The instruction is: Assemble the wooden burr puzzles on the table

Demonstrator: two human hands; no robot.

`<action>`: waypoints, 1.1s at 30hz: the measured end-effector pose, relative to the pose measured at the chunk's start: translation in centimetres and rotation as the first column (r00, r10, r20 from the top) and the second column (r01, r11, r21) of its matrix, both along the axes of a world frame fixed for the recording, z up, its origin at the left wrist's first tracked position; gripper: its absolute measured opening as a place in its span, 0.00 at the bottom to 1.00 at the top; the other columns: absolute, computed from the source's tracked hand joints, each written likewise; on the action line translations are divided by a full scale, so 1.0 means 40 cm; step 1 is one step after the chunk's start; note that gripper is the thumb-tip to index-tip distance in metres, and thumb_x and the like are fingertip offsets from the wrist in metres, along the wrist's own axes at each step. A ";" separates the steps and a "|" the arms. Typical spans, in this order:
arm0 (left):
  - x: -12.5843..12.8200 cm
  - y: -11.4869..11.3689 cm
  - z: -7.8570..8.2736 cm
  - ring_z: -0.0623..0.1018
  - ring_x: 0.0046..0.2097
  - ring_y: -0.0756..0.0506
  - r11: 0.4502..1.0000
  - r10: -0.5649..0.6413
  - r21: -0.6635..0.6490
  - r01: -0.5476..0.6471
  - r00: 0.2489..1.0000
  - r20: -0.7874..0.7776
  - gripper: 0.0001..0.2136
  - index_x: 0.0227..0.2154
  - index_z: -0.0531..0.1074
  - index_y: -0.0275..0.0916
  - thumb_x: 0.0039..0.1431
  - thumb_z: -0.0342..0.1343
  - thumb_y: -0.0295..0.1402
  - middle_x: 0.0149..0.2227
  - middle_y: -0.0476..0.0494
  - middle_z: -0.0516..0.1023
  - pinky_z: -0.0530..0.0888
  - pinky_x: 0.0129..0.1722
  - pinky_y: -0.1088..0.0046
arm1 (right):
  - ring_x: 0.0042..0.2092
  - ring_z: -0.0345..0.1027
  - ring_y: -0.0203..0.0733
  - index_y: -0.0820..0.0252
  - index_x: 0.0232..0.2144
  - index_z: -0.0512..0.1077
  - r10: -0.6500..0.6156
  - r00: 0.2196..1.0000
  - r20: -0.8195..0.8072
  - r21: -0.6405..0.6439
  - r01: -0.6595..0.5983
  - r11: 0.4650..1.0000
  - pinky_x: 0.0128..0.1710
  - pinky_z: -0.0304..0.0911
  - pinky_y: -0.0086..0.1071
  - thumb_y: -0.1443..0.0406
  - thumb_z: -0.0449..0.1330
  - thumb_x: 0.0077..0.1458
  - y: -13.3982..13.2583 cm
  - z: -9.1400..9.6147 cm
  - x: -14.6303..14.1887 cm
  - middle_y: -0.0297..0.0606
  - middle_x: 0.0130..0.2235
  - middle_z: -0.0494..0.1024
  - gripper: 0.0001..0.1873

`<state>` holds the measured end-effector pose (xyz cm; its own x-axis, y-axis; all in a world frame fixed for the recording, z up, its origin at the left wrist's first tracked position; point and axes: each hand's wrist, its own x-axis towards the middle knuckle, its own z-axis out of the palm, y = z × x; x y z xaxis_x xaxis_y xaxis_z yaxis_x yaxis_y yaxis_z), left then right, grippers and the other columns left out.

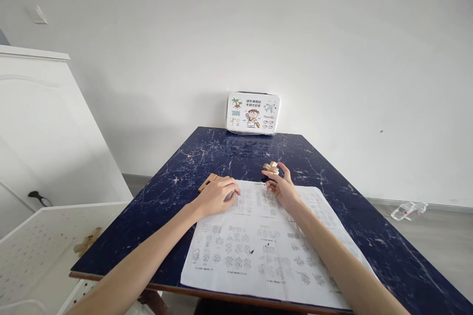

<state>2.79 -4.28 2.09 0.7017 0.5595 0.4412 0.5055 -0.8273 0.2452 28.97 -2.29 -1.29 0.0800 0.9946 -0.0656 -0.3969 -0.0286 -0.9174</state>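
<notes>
A small interlocking wooden block puzzle (272,167) of pale crossed pieces is at the far edge of the printed instruction sheet (254,236). My right hand (284,190) has its thumb in front of the puzzle and its index finger at the right side, gripping it; the other fingers curl underneath. My left hand (218,196) rests palm down at the sheet's upper left, fingers loosely bent and apart from the thumb, with nothing visible in them. Just beyond its knuckles lie notched wooden pieces (207,181), partly hidden by the hand.
A white cartoon-printed case (253,113) stands against the wall at the back of the dark blue marbled table (177,177). Left of the table are a white cabinet (44,123) and a white perforated surface (40,236). A clear plastic object (408,210) lies on the floor at right.
</notes>
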 end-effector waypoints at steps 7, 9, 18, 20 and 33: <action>-0.001 0.003 -0.006 0.78 0.44 0.44 1.000 0.003 0.003 -0.003 1.000 0.003 0.10 0.38 0.76 0.41 0.66 0.49 0.27 0.41 0.43 0.79 0.73 0.43 0.68 | 0.30 0.72 0.39 0.41 0.60 0.59 -0.006 1.000 0.012 0.024 0.006 1.000 0.25 0.71 0.33 0.59 0.73 0.47 0.014 -0.019 0.003 0.37 0.48 0.79 0.41; -0.001 0.003 -0.007 0.78 0.44 0.44 1.000 0.003 0.001 -0.003 1.000 0.004 0.10 0.38 0.76 0.41 0.66 0.49 0.26 0.42 0.43 0.79 0.73 0.44 0.68 | 0.30 0.72 0.39 0.42 0.58 0.62 -0.018 1.000 0.011 0.032 0.018 0.999 0.25 0.71 0.33 0.59 0.73 0.47 0.019 -0.024 0.003 0.37 0.46 0.79 0.39; -0.003 0.003 -0.008 0.79 0.43 0.44 1.000 -0.003 -0.004 0.003 1.000 0.026 0.11 0.38 0.77 0.41 0.66 0.49 0.27 0.41 0.43 0.79 0.74 0.43 0.68 | 0.28 0.68 0.36 0.49 0.48 0.67 -0.071 0.997 0.011 0.055 0.070 0.996 0.23 0.64 0.31 0.59 0.74 0.43 0.033 -0.036 0.002 0.37 0.42 0.79 0.30; -0.003 0.002 -0.005 0.79 0.44 0.44 1.000 -0.005 -0.005 0.005 1.000 0.029 0.11 0.38 0.77 0.41 0.66 0.49 0.27 0.41 0.43 0.80 0.74 0.43 0.68 | 0.26 0.64 0.34 0.50 0.45 0.68 -0.072 0.997 0.002 0.057 0.072 0.996 0.22 0.61 0.29 0.59 0.74 0.43 0.031 -0.031 0.002 0.36 0.41 0.78 0.28; 0.006 0.012 -0.020 0.77 0.51 0.43 0.934 0.180 -0.355 -0.038 0.909 0.376 0.26 0.63 0.56 0.45 0.67 0.57 0.42 0.54 0.36 0.73 0.76 0.48 0.63 | 0.22 0.56 0.35 0.54 0.33 0.62 0.359 0.905 0.227 0.134 -0.395 0.909 0.22 0.52 0.30 0.40 0.57 0.55 -0.060 0.045 -0.056 0.30 0.25 0.67 0.25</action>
